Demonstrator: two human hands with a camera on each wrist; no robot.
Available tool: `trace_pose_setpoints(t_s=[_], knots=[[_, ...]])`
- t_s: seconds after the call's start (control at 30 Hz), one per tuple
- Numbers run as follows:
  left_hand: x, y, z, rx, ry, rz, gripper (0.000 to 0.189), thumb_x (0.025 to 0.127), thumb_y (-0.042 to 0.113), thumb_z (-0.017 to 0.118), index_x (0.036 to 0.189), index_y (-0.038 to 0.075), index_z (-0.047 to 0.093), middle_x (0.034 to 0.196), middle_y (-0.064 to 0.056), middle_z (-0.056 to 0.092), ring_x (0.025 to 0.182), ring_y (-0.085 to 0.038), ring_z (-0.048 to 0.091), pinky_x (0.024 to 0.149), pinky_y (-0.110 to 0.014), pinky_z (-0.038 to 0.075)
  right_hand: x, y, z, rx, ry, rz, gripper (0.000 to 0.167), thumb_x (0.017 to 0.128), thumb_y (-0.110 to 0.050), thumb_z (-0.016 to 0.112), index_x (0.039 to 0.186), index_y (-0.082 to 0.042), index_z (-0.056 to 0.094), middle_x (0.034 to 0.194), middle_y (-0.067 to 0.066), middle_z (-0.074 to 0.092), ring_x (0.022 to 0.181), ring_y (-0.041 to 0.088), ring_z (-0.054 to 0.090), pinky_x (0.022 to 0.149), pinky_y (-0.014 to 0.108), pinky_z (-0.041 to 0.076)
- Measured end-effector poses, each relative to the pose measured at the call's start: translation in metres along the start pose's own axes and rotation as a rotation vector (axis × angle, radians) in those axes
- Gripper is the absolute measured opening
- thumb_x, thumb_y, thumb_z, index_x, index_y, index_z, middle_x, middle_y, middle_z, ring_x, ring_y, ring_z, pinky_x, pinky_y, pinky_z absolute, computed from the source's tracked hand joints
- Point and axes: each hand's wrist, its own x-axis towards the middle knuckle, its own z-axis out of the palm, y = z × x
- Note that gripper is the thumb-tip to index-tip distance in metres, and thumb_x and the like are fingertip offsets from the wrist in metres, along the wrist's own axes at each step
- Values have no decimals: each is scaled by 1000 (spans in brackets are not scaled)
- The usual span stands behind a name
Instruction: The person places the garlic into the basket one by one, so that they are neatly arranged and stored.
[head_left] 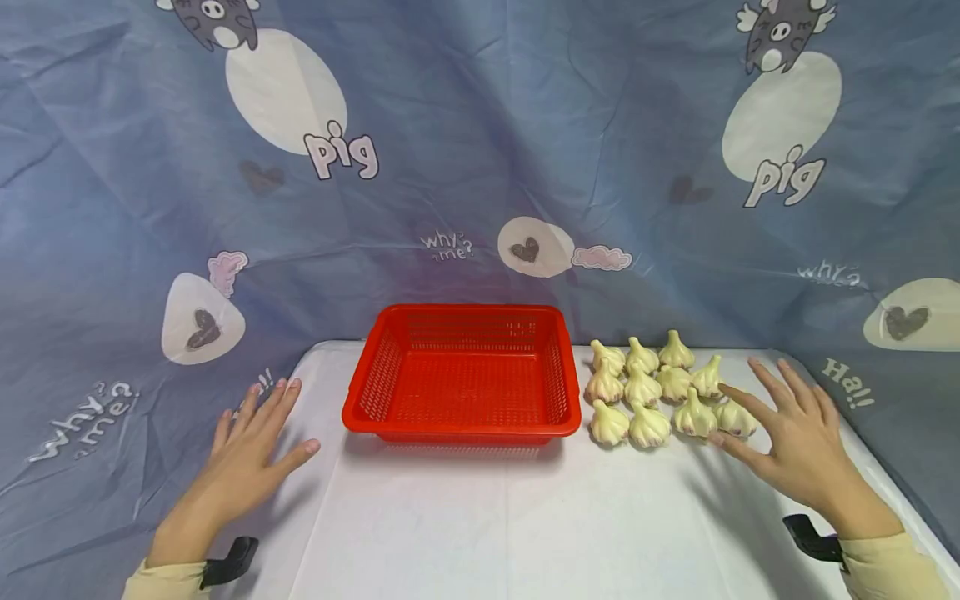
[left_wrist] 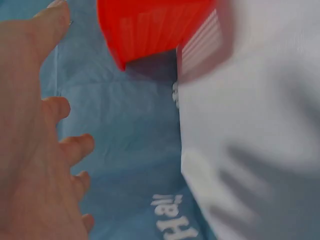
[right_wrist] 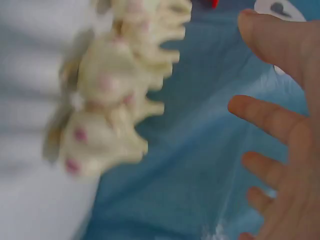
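My left hand point(head_left: 246, 467) hovers over the left edge of the table, fingers spread and holding nothing. To its right sits a red plastic basket point(head_left: 465, 433) with perforated sides; no contents show in it. In the left wrist view, the basket point(left_wrist: 155, 30) lies beyond the thumb. Several garlic bulbs point(head_left: 642, 387) stand in rough rows right of the basket. My right hand point(head_left: 802, 446) is held at the right end of these bulbs, fingers apart and nothing gripped. In the right wrist view, a gap separates the fingers from the blurred garlic bulbs point(right_wrist: 102, 140).
A white cloth point(head_left: 480, 517) covers the tabletop. Behind it and at both sides hangs a blue printed sheet point(head_left: 420, 192) with pig lettering. Each wrist wears a black strap mount, the left one point(head_left: 231, 562) and the right one point(head_left: 812, 540).
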Motion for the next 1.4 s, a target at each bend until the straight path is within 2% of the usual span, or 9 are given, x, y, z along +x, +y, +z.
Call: trace_pose_setpoints(t_s=[0.13,0.27,0.37,0.5,0.67,0.77,1.0,1.2,1.4], knots=[[6,6,10,-49,20,32,93,101,50,68,173,22,15,175,-19,26,165,-45,0,122,-75,-13,13,-18,18,93,84,-79,56,77,-42,91,126,-19,76,171,18,34,164,43,11,114,84,12],[12,10,18,-94,31,46,94,100,48,70,172,21,17,173,-21,31,164,-47,8,122,-75,-13,22,-33,35,151,104,-113,52,72,-38,94,120,-21,79,171,16,36,163,44,12,111,84,16],[17,14,23,-122,36,49,95,99,48,71,172,22,18,169,-22,38,161,-49,18,122,-77,-7,27,-42,45,157,99,-136,52,71,-38,95,118,-21,81,168,19,39,163,46,12,111,84,18],[24,19,30,-175,32,43,96,98,47,73,172,17,19,157,-23,54,149,-52,39,119,-79,17,33,-52,57,151,92,-163,50,71,-39,94,115,-20,81,165,22,42,161,48,15,110,83,21],[31,26,40,-246,-14,-20,100,98,52,72,172,14,17,139,-24,68,132,-50,60,106,-73,44,38,-61,71,146,76,-179,52,71,-43,94,116,-21,82,167,19,40,159,51,18,108,82,23],[34,29,50,-284,-22,-30,101,97,52,74,171,12,18,137,-25,69,128,-46,65,105,-71,46,39,-65,79,147,52,-181,55,72,-45,94,119,-19,82,168,19,39,160,49,16,108,82,23],[35,30,70,-403,52,-4,98,97,40,78,171,15,19,136,-24,70,126,-44,68,107,-72,44,41,-70,96,132,58,-192,56,74,-42,93,119,-12,80,164,23,42,159,49,19,109,80,25],[35,30,80,-418,75,-21,97,98,37,76,171,17,14,139,-28,67,132,-46,63,109,-72,41,41,-70,103,94,96,-206,55,74,-41,93,117,-8,80,161,25,45,155,52,24,108,78,28],[34,28,86,-426,98,-6,96,99,35,75,170,14,15,146,-28,62,134,-50,60,109,-73,41,41,-70,108,67,96,-190,56,76,-43,91,116,-6,79,161,25,45,158,48,20,110,77,28]])
